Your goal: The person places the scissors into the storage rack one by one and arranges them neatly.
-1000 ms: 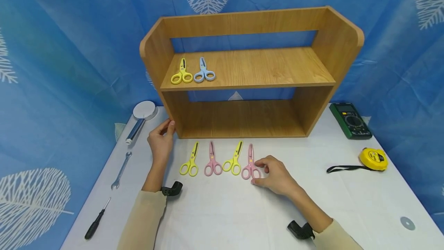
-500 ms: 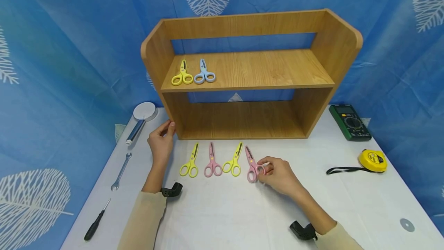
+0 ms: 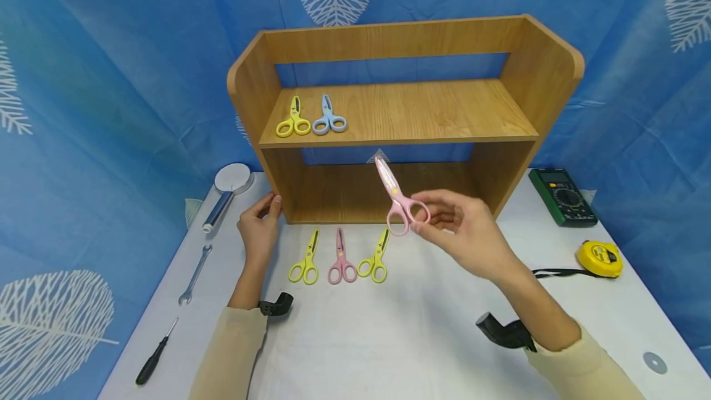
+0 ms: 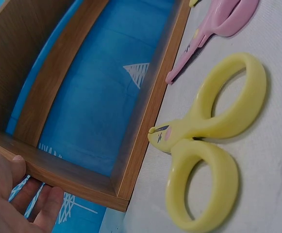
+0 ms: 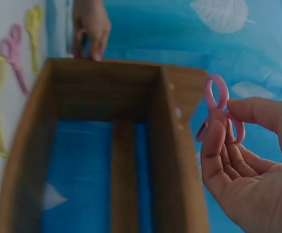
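My right hand (image 3: 466,227) pinches pink scissors (image 3: 395,196) by a handle loop, blades pointing up, raised in front of the lower compartment. The right wrist view shows thumb and fingers around the pink scissors' loop (image 5: 220,92). At the shelf's lower left, my left hand (image 3: 260,224) grips the side panel's front edge, its fingers on the outer side in the left wrist view. The wooden shelf (image 3: 389,139) carries yellow scissors (image 3: 294,117) and blue scissors (image 3: 329,115) on its upper board. Before it lie yellow scissors (image 3: 305,258), pink scissors (image 3: 341,258) and another yellow pair (image 3: 374,258).
Along the table's left side lie a white round-headed thing with a blue handle (image 3: 232,179), a wrench (image 3: 195,275) and a screwdriver (image 3: 153,357). To the right are a multimeter (image 3: 563,197), a yellow tape measure (image 3: 600,258) and a grey disc (image 3: 655,362).
The right hand has taken hold of the rightmost pink scissors and lifted them off the table, up toward the shelf. The left hand stays at the shelf's side.
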Available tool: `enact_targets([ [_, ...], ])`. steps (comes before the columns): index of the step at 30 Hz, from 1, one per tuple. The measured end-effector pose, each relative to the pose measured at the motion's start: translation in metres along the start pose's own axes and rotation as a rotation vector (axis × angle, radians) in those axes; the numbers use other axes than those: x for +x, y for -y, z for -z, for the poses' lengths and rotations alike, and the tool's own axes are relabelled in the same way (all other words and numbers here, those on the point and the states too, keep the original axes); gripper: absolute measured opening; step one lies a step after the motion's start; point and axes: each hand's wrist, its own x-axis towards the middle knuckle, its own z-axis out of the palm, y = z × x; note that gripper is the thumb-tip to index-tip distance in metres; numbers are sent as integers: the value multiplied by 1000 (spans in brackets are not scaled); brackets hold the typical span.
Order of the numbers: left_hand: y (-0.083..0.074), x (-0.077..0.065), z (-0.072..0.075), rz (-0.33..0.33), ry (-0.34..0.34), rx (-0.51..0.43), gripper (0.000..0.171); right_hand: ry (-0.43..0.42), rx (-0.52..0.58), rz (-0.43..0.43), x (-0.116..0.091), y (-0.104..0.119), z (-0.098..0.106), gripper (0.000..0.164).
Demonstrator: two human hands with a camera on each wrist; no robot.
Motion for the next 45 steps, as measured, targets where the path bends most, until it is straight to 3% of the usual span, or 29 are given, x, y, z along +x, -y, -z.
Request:
enact_targets([
  [3,0,0,1,-1,-3,1,37,-35,-54,51,26,24,9,41],
  [8,2,1,0,-3,-3,-12,37,-94,-121,20,77,44,17,43],
  [15,4,2,-1,-21,1,-15,37,-102,-137,-72,136,49,14,42],
  [22,4,3,-3,-33,-5,-26,36,-94,-151,-145,168,40,3,42],
  [32,4,3,-5,-9,1,-34,36,-35,-286,-109,176,30,-6,37],
  [37,2,2,-4,8,2,-28,36,-38,-296,-121,172,32,-5,49],
  [40,2,2,-3,15,0,-20,36,-70,-271,-99,160,32,-1,57],
  [45,3,2,0,19,-3,-9,36,-108,-229,-20,118,27,12,55],
])
